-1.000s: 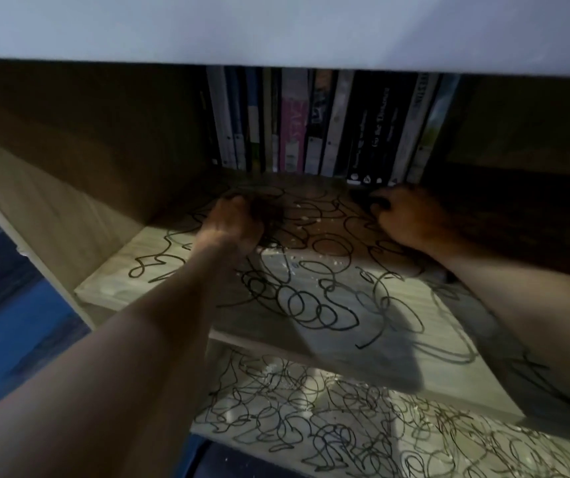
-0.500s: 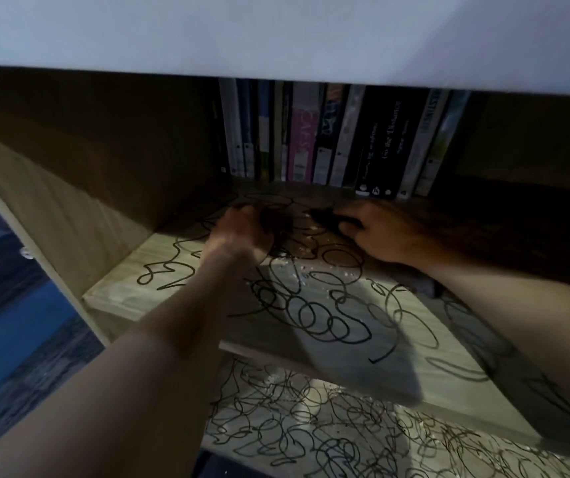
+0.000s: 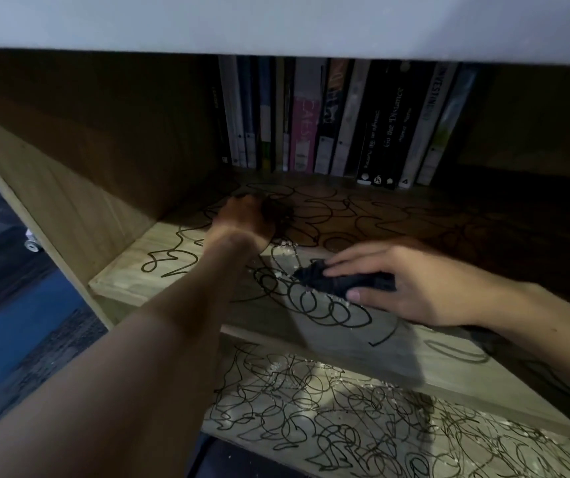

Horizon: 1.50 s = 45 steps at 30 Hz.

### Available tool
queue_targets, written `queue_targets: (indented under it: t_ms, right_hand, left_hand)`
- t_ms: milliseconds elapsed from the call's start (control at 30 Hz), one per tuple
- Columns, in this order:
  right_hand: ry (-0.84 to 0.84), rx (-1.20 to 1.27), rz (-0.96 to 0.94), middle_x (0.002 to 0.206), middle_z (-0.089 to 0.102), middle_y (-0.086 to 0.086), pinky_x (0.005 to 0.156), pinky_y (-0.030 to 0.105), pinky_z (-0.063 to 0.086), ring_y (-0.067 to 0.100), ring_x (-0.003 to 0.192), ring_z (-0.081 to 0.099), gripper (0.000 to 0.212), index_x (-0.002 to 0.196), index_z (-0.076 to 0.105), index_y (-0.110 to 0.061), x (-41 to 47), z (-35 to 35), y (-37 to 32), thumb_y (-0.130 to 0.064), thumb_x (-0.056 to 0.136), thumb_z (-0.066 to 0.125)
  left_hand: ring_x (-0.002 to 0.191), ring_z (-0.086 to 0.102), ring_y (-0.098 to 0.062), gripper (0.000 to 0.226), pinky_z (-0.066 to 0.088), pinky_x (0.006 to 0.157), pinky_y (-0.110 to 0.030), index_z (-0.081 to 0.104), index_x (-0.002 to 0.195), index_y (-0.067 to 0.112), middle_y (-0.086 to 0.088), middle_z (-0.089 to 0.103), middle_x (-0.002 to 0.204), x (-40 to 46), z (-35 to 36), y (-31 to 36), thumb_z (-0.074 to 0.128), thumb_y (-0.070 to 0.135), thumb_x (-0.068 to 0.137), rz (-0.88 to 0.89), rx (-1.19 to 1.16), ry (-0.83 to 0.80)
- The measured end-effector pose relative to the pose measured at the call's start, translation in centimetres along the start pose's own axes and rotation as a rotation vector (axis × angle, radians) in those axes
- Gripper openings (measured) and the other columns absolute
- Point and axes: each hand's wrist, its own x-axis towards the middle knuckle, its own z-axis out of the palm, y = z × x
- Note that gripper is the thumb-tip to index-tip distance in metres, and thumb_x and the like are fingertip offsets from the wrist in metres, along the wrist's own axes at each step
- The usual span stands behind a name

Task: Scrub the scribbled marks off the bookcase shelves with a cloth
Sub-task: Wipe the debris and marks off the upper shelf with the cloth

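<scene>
A wooden shelf [image 3: 128,276] is covered in black scribbled marks [image 3: 314,307]. My right hand [image 3: 414,284] presses a dark cloth [image 3: 338,281] onto the marks near the shelf's middle, with fingers laid over it and the thumb tucked under its front edge. My left hand [image 3: 243,215] rests further back on the left of the shelf, in shadow. Its fingers are turned away and too dark to read. Pale crumbs [image 3: 285,246] lie between the two hands.
A row of upright books [image 3: 345,125] stands at the back of the shelf. The shelf below [image 3: 362,432] carries dense scribbles and pale specks. The bookcase's side panel [image 3: 80,201] closes the left. Blue floor [image 3: 18,326] shows beyond it.
My right hand has slid the cloth from the back by the books toward the front and left of the shelf. My left hand has stayed in place.
</scene>
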Motion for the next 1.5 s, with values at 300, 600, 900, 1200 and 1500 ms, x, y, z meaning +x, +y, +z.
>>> queue_targets:
  t_ms: [300, 600, 900, 1200, 1500]
  right_hand:
    - [0.139, -0.044, 0.079, 0.127, 0.057, -0.009, 0.093, 0.016, 0.039, 0.002, 0.112, 0.051, 0.033, 0.126, 0.06, -0.025, 3.0, -0.3, 1.5, -0.02, 0.094, 0.058]
    - [0.082, -0.004, -0.145, 0.117, 0.057, -0.025, 0.079, 0.01, 0.048, -0.01, 0.103, 0.056, 0.029, 0.117, 0.061, -0.036, -1.3, 0.0, -1.1, -0.039, 0.089, 0.053]
    - [0.201, -0.171, -0.031, 0.121, 0.058, -0.016, 0.095, 0.027, 0.044, -0.001, 0.105, 0.049, 0.032, 0.124, 0.062, -0.029, 0.0, 2.1, -2.4, -0.031, 0.092, 0.058]
    - [0.193, -0.111, -0.069, 0.119, 0.059, -0.017, 0.094, 0.018, 0.041, -0.003, 0.105, 0.051, 0.03, 0.122, 0.063, -0.029, -0.4, 0.7, -3.1, -0.027, 0.093, 0.059]
    - [0.116, -0.18, -0.223, 0.128, 0.055, -0.022, 0.098, 0.017, 0.029, -0.002, 0.116, 0.041, 0.033, 0.125, 0.059, -0.036, -2.1, 3.0, -2.4, -0.038, 0.092, 0.058]
  left_hand:
    - [0.101, 0.061, -0.026, 0.029, 0.048, 0.077, -0.032, 0.059, 0.123, 0.02, -0.01, 0.063, 0.115, 0.1, 0.3, -0.1, 0.052, 0.022, 0.095, 0.02, 0.023, 0.012]
    - [0.107, 0.06, -0.027, 0.032, 0.049, 0.083, -0.032, 0.058, 0.124, 0.016, -0.012, 0.062, 0.119, 0.1, 0.1, -0.2, 0.057, 0.019, 0.093, 0.014, -0.004, 0.006]
    - [0.107, 0.06, -0.028, 0.035, 0.043, 0.076, -0.029, 0.057, 0.127, 0.019, -0.012, 0.062, 0.12, 0.6, 0.6, -0.3, 0.057, 0.022, 0.092, -0.01, 0.018, 0.026]
    - [0.107, 0.061, -0.027, 0.037, 0.042, 0.075, -0.027, 0.058, 0.127, 0.018, -0.012, 0.062, 0.12, 0.9, 0.8, -0.5, 0.061, 0.021, 0.09, 0.001, 0.039, 0.037]
    - [0.112, 0.059, -0.03, 0.036, 0.047, 0.086, -0.035, 0.055, 0.13, 0.021, -0.013, 0.06, 0.124, 0.7, 0.6, -0.4, 0.054, 0.022, 0.094, 0.035, 0.056, 0.029]
